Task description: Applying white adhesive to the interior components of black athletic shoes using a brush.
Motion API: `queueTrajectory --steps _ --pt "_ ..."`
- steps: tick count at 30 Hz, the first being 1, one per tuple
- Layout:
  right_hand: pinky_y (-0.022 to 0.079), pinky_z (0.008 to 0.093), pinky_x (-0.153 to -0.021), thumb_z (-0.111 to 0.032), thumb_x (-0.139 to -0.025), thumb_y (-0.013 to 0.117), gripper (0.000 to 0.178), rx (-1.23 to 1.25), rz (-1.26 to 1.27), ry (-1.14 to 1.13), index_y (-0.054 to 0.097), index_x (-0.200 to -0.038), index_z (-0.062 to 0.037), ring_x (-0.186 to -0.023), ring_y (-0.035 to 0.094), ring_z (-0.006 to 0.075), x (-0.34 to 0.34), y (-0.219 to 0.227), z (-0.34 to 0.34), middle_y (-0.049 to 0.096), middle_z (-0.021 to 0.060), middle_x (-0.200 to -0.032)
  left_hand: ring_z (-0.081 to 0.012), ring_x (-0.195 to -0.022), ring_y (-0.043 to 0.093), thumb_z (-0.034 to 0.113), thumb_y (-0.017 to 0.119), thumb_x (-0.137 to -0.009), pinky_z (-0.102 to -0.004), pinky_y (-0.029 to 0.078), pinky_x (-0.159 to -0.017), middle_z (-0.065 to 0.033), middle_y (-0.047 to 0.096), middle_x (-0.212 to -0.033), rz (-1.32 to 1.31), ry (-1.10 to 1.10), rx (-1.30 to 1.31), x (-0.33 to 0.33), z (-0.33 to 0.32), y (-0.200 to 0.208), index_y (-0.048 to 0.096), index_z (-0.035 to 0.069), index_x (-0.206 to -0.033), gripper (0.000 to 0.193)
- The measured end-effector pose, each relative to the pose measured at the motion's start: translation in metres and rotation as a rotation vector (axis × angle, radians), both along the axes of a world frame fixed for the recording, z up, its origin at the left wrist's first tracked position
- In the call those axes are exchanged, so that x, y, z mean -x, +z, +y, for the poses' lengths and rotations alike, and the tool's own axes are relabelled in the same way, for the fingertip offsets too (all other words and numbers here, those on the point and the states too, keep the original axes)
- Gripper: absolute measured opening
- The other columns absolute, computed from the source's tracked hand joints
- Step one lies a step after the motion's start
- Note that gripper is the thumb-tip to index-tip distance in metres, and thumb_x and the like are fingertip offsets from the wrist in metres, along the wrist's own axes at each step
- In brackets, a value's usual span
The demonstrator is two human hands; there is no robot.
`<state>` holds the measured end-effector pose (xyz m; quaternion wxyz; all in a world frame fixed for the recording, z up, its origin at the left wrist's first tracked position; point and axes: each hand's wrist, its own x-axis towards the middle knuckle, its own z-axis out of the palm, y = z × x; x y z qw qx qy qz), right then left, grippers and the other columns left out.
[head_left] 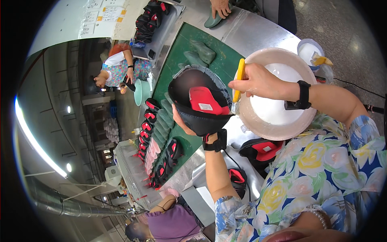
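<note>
My left hand (180,122) is closed around the side of a black shoe upper (180,105), whose opening is tilted up toward me. A red tongue (205,99) with a white label lies inside it, and a pale grey margin runs along its far edge. In my right hand (258,80) is a brush with a yellow handle (239,76), pinched upright. The brush's lower end is close to the upper's right edge; whether it touches cannot be made out. Directly under my right hand stands a wide bucket (254,53) with white liquid (278,103) in it.
A green conveyor belt (177,52) carries green shoe lasts (161,125), pink lasts (152,151) and rows of black-red shoes (146,129). Another person's hand (220,7) rests on a green last. A smaller tub (309,50) stands beyond the bucket; more uppers (262,150) lie near my body.
</note>
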<state>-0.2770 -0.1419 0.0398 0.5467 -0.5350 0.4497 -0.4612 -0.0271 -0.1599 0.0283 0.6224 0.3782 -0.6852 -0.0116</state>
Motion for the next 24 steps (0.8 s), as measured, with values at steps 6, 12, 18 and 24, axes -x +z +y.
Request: queueTrajectory --steps 6,12,18,24 --pt "0.048 0.0283 -0.059 -0.03 -0.087 0.072 0.035 0.207 -0.01 0.023 0.062 -0.09 0.0038 -0.063 0.061 0.0138 0.022 0.012 0.004 0.065 0.0104 -0.072 -0.0253 -0.121 0.056 0.028 0.064 -0.093 -0.0421 0.047 -0.103 -0.014 0.051 -0.142 -0.164 -0.108 -0.26 -0.012 0.007 0.032 0.048 0.002 -0.14 0.056" --pt "0.049 0.0312 -0.066 -0.018 -0.088 0.074 0.021 0.843 0.065 0.076 0.059 -0.094 -0.0041 -0.076 0.065 0.0242 0.033 0.024 -0.003 0.066 0.0098 -0.086 -0.0241 -0.122 0.055 0.027 0.062 -0.095 -0.0416 0.047 -0.104 -0.0124 0.05 -0.142 0.115 -0.429 -1.013 -0.048 0.032 0.03 0.047 0.002 -0.141 0.054" --pt "0.054 0.0377 -0.078 -0.014 -0.085 0.072 0.019 1.372 -0.062 0.345 0.059 -0.095 -0.0046 -0.091 0.065 0.0276 -0.013 0.039 0.001 0.063 0.0086 -0.094 -0.023 -0.123 0.055 0.026 0.06 -0.096 -0.0411 0.047 -0.104 -0.0109 0.05 -0.143 0.56 -0.526 -1.241 -0.038 0.068 -0.032 0.047 0.003 -0.142 0.052" --pt "0.053 0.0393 -0.072 -0.016 -0.084 0.066 0.018 1.411 0.117 0.322 0.054 -0.089 -0.0039 -0.084 0.063 0.0311 -0.012 0.038 -0.018 0.059 0.0105 -0.085 -0.0218 -0.124 0.054 0.025 0.057 -0.098 -0.0406 0.047 -0.105 -0.0094 0.049 -0.144 0.675 -0.599 -1.265 -0.034 0.059 -0.051 0.046 0.004 -0.143 0.051"
